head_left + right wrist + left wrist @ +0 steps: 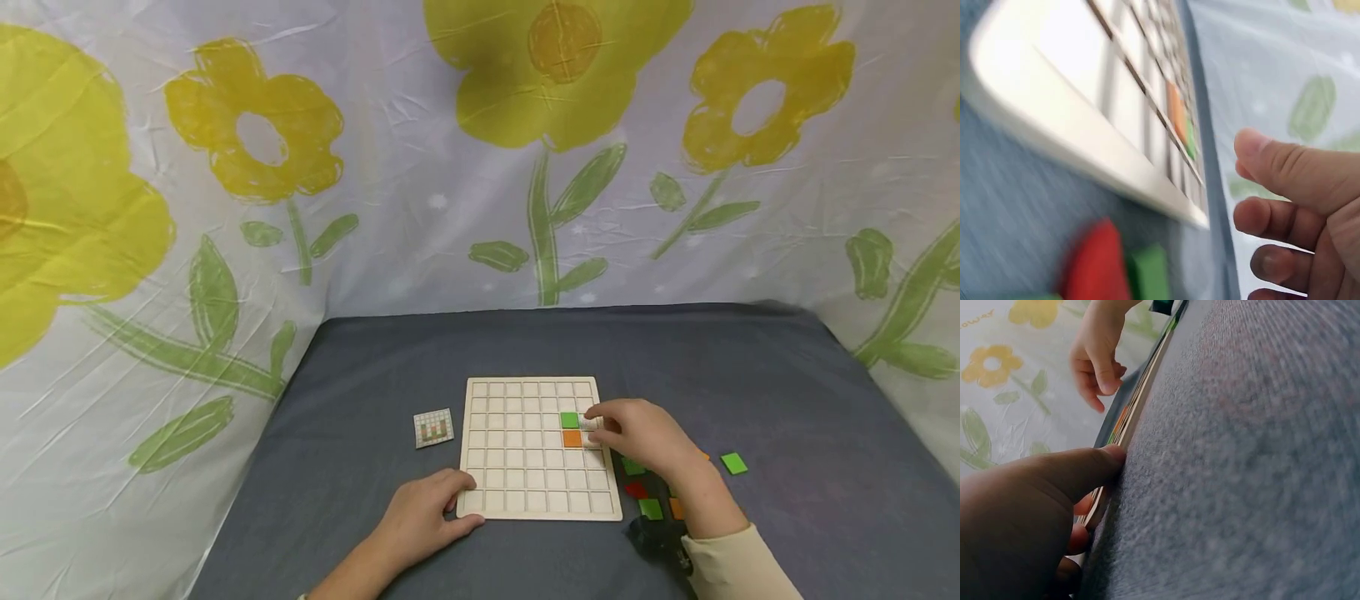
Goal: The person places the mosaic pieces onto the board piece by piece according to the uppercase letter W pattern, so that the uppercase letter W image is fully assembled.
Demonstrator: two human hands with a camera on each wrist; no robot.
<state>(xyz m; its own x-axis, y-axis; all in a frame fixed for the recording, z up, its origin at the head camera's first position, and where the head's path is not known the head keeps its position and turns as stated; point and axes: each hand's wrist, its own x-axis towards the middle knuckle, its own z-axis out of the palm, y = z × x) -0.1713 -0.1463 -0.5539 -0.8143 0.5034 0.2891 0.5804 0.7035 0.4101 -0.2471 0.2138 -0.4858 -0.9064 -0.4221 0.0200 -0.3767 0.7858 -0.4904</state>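
Observation:
A pale wooden grid board (493,457) lies on the dark cloth. Two square tiles sit side by side in its cells, a green tile (570,420) and an orange tile (572,438). At the board's near left corner my left hand (423,512) grips the edge, the thumb (1113,456) on one side and fingertips showing past it in the left wrist view. My right hand (645,429) hovers over the board's right edge, beside the two tiles. Its fingers are apart and bent loosely, and nothing shows between them in the right wrist view.
Left of the board is a small card (433,428) with a printed grid pattern. Under and beside my right forearm lie several loose pieces, among them a red piece (636,489), a green square (651,508) and an orange one (677,507). Another green square (734,463) lies farther right.

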